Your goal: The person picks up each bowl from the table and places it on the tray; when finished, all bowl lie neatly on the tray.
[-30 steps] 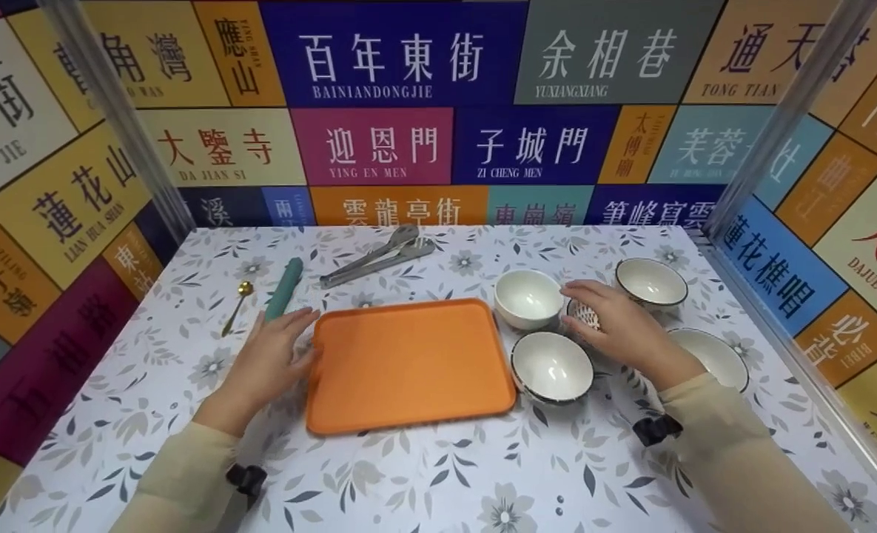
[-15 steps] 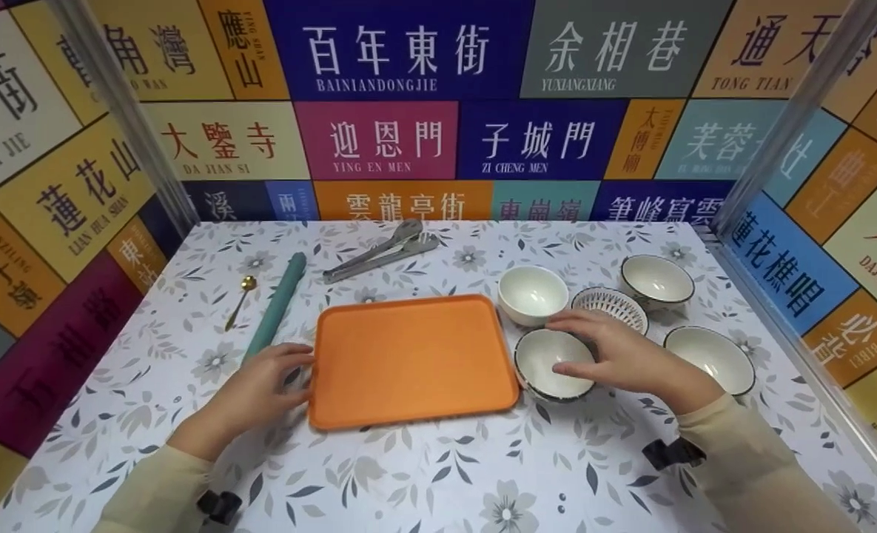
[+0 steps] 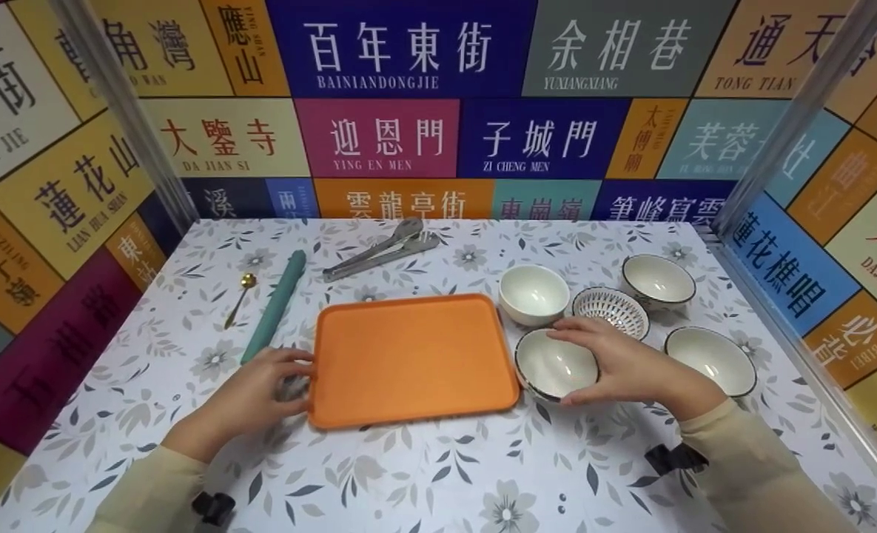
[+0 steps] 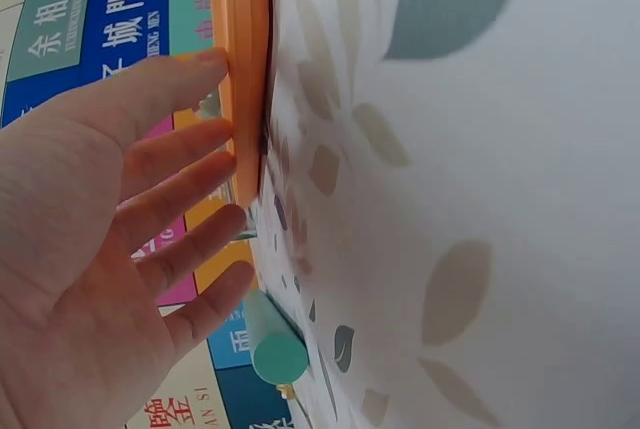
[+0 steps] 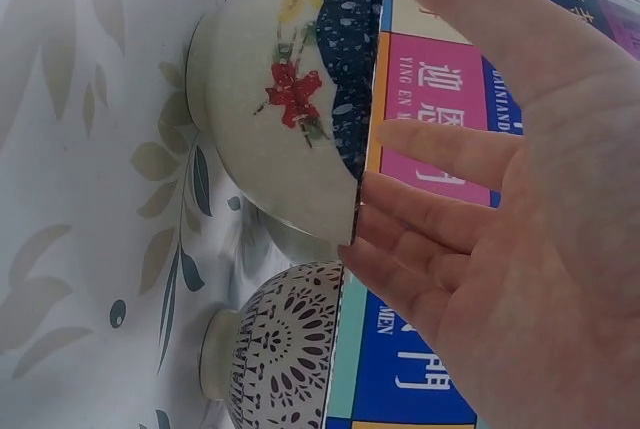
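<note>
Head view: a golden spoon and a green rod lie beyond a person's left hand, which extends from the lower left, fingers loosely spread and gripping nothing, tips against the left edge of an orange tray. Just right of the tray, in front of a plain white bowl, sits a dark-rimmed bowl, its right side spanned by the right hand, palm turned inward, thumb by the near rim and fingers by the far rim; whether they grasp it cannot be told.
</note>
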The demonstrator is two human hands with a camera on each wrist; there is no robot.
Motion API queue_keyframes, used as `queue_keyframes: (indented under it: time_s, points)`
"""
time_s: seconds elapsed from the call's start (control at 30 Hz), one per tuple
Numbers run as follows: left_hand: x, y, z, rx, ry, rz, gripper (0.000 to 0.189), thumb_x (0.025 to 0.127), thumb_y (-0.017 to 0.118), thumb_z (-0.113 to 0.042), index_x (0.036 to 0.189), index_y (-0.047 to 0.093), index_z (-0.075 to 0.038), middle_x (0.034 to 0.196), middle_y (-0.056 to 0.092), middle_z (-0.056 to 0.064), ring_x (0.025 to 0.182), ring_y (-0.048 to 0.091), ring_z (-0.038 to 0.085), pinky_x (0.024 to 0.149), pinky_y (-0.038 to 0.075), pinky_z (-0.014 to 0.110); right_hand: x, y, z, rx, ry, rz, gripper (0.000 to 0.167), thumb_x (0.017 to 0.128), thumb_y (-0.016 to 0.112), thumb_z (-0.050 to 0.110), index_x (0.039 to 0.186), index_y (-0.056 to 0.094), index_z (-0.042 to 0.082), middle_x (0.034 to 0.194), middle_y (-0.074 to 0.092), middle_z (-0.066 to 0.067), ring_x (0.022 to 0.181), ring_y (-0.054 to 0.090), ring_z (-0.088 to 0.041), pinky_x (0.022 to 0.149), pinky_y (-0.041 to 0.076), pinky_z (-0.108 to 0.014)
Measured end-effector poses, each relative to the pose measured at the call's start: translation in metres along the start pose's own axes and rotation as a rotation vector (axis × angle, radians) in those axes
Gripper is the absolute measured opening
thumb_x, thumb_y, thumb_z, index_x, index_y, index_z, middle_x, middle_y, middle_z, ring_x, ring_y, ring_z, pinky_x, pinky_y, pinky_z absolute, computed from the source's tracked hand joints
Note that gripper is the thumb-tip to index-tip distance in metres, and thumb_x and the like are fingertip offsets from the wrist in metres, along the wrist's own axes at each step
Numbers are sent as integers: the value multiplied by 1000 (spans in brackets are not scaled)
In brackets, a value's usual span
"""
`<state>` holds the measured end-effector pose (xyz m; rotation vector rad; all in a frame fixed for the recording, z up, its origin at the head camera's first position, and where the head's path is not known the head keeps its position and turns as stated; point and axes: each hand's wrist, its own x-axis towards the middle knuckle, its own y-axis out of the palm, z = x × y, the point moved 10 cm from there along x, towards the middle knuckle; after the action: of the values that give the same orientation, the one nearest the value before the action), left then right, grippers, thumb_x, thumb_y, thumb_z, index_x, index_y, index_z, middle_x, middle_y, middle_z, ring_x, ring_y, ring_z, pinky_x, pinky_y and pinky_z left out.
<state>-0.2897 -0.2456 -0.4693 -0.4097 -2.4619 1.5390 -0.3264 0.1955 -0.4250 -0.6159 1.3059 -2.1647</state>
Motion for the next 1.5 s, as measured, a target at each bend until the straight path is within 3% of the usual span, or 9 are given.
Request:
queue_keyframes:
  time_s: [0.13, 0.33, 0.63, 0.93, 1.27, 1.5]
  points:
    - [0, 1, 1, -11, -5, 18, 47, 82, 87, -31, 125, 75, -16, 142, 62, 3, 132, 51, 27, 111, 48, 54, 1, 2, -2, 6, 4, 9, 102, 65, 93, 56, 144, 58, 1, 149, 52, -20, 139, 47, -42, 115, 41, -64]
    - [-1, -1, 2, -24, 28, -11, 50, 78, 91, -30, 124, 76, -18, 139, 65, 1, 130, 47, 26, 108, 47, 54, 2, 5, -9, -2, 37, 1, 110, 61, 93, 60, 144, 56, -1, 148, 51, -24, 139, 46, -43, 115, 41, -63]
    - [1, 3, 11, -65, -15, -15, 52, 75, 93, -33, 124, 76, -24, 141, 64, -5, 131, 46, 23, 110, 45, 56, -1, 5, -16, -5, 67, -73, 114, 54, 97, 57, 145, 56, 1, 147, 52, -19, 136, 50, -39, 112, 45, -62]
    - [2, -3, 10, -38, -7, -16, 52, 74, 94, -32, 123, 77, -24, 139, 66, -4, 129, 49, 23, 111, 44, 55, 4, -1, -11, 45, 56, -166, 113, 52, 99, 53, 145, 56, 3, 144, 53, -13, 133, 49, -34, 112, 43, -62]
    - [3, -5, 11, -44, -22, -15, 52, 74, 94, -30, 123, 77, -23, 139, 67, -4, 131, 51, 24, 112, 43, 59, 34, 4, 20, 127, 55, -236, 112, 51, 100, 47, 144, 56, 3, 142, 53, -13, 132, 49, -35, 111, 44, -63]
    - [5, -3, 15, -50, -49, 4, 53, 72, 94, -32, 122, 76, -26, 139, 65, -6, 133, 51, 24, 113, 42, 60, 65, 19, 38, 154, 105, -189, 116, 53, 98, 55, 150, 53, 10, 147, 49, -6, 136, 48, -31, 113, 45, -59]
